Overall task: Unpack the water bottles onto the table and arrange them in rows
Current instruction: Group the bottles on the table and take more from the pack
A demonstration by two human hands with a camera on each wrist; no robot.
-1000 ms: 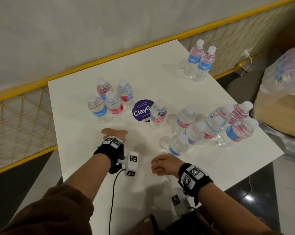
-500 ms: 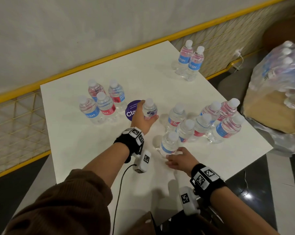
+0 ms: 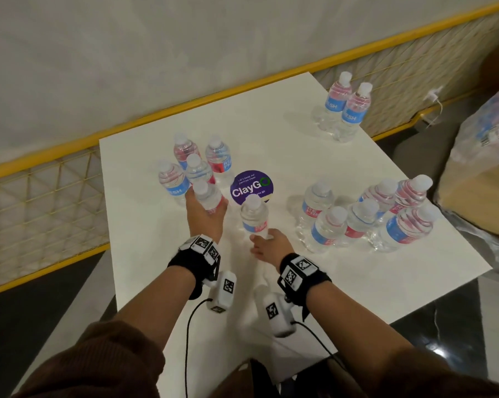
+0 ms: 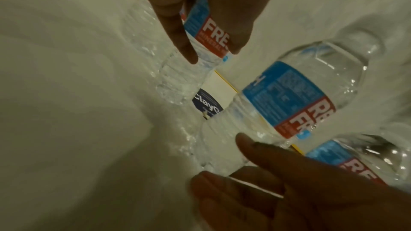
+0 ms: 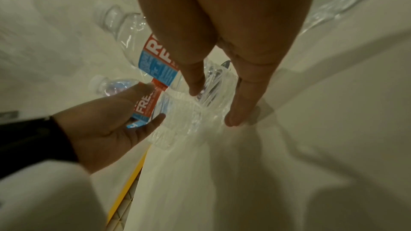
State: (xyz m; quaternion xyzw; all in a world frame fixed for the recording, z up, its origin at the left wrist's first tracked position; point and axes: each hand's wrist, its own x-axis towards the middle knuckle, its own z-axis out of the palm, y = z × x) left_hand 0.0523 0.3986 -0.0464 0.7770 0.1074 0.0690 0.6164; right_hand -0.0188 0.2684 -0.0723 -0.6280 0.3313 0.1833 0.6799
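Left hand (image 3: 203, 216) round one bottle (image 3: 207, 195); right hand (image 3: 268, 245) on another (image 3: 254, 215)

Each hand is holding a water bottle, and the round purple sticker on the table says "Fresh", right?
Not quite. The head view shows the purple sticker reads "ClayGo". The rest holds: the left hand grips one water bottle, the right hand another bottle.

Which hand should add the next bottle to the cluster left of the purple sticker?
Left. The left hand already grips a bottle right beside that left cluster. The right hand holds another bottle farther away, below the purple sticker.
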